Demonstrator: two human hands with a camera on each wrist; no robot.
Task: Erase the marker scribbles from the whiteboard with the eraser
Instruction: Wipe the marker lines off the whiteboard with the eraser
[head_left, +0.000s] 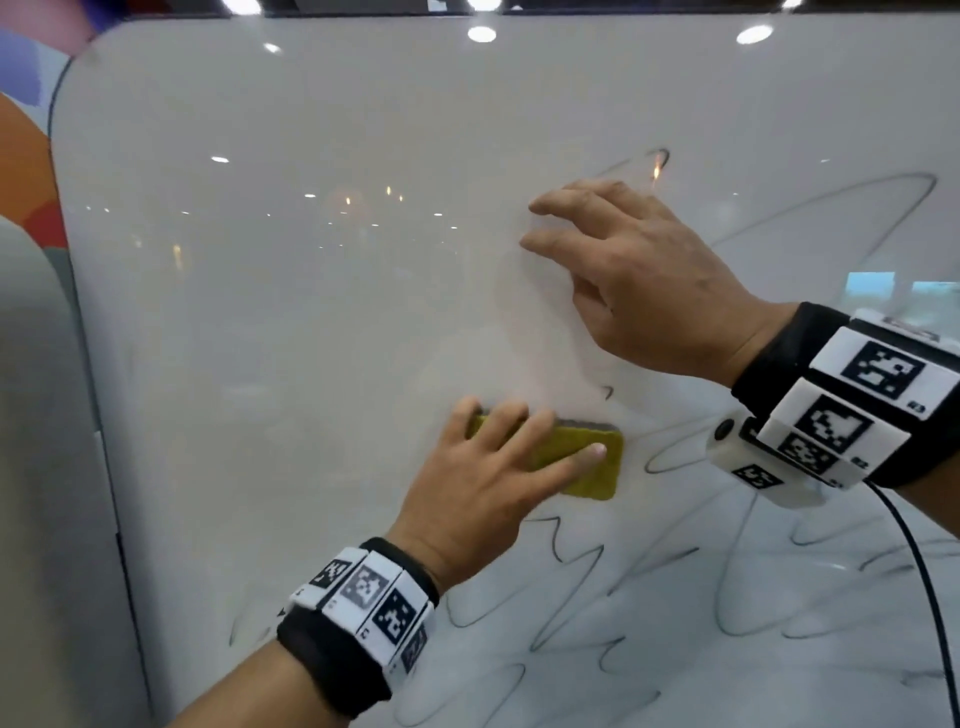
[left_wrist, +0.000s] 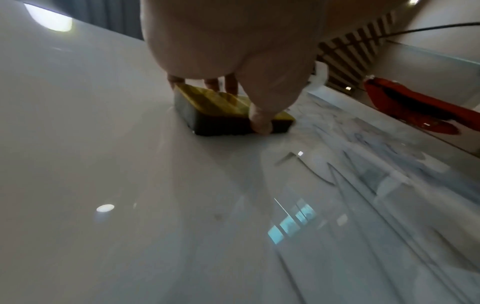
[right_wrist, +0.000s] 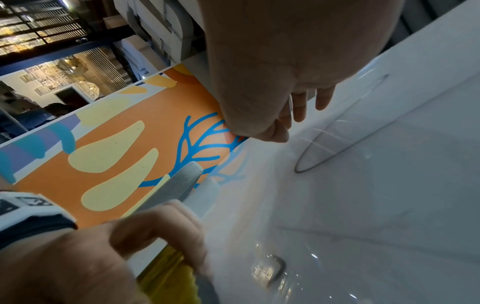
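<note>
Left hand (head_left: 483, 483) spread over the yellow eraser (head_left: 587, 462), fingers curled over its far edge and thumb on its near side, gripping it and pressing its dark felt face flat against the whiteboard (head_left: 311, 312). Eraser near the middle of the board, at the border between the wiped left part and the scribbles (head_left: 675, 597) covering the lower right part. Right hand (head_left: 639, 275) above the eraser, well apart from it, fingers straight and relaxed toward the board's left edge, holding nothing; contact with the board not certain from these views. One thin loop of marker line just past the right fingertips, another long loop toward the right edge. Marker-tagged bands on both wrists, with a black cable (head_left: 914, 571) hanging from the right one across the lower right corner of the board. Past the left edge, a wall panel (right_wrist: 116, 154) in orange with pale yellow shapes and blue branching lines. Ceiling lights mirrored in the glossy board along its top edge.
</note>
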